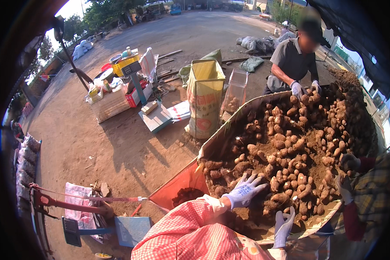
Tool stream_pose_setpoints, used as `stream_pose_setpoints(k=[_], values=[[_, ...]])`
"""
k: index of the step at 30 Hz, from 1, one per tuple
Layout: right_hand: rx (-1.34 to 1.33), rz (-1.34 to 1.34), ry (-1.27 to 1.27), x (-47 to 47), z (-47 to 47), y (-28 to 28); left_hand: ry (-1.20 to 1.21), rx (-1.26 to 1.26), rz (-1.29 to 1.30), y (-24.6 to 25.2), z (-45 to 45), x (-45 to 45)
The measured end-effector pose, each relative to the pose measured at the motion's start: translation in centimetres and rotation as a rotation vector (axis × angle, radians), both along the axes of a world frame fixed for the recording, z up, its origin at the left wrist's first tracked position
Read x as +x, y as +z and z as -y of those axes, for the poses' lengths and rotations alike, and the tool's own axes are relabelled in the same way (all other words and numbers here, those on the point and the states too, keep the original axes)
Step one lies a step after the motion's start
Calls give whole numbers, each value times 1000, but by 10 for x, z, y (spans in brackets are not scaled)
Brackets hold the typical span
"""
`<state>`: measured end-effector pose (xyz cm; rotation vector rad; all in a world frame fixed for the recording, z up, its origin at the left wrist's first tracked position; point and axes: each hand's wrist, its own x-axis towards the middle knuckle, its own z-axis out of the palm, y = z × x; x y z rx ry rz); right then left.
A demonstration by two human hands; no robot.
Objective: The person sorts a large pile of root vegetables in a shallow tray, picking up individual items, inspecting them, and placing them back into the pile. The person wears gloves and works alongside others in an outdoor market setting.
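A heap of soil-covered taro corms (286, 143) fills a cloth-lined bed in front of me. My left hand (247, 191), in a pale knitted work glove, lies palm down over the near left side of the heap with its fingers spread. No corm shows in its grip. Lower right, my right hand (283, 224), gloved alike, is by the bed's near edge. Its thumb stands apart from the fingers, and nothing shows between them. Loose brown soil (242, 213) lies between my hands. My red checked sleeve (182, 224) covers the left forearm.
A co-worker (294, 61) handles corms at the far side; another person's gloved hand (344, 188) is at the right. Left of the bed stand a framed yellow woven sack (204, 100), a wire-framed bag (235, 87), a platform scale (156, 118) and a second blue scale (133, 230).
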<state>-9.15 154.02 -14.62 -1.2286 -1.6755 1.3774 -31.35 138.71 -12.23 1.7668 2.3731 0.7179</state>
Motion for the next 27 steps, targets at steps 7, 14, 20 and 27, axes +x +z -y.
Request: stream_pose_setpoints(k=[7, 14, 20, 27], values=[[225, 251, 415, -34, 18, 7, -118, 25, -38, -31, 11, 16], [199, 53, 476, -67, 64, 7, 74, 106, 88, -46, 56, 20], [95, -10, 587, -92, 91, 20, 203, 174, 101, -50, 85, 21], [-631, -471, 626, -45, 50, 26, 500, 523, 240, -30, 117, 22]])
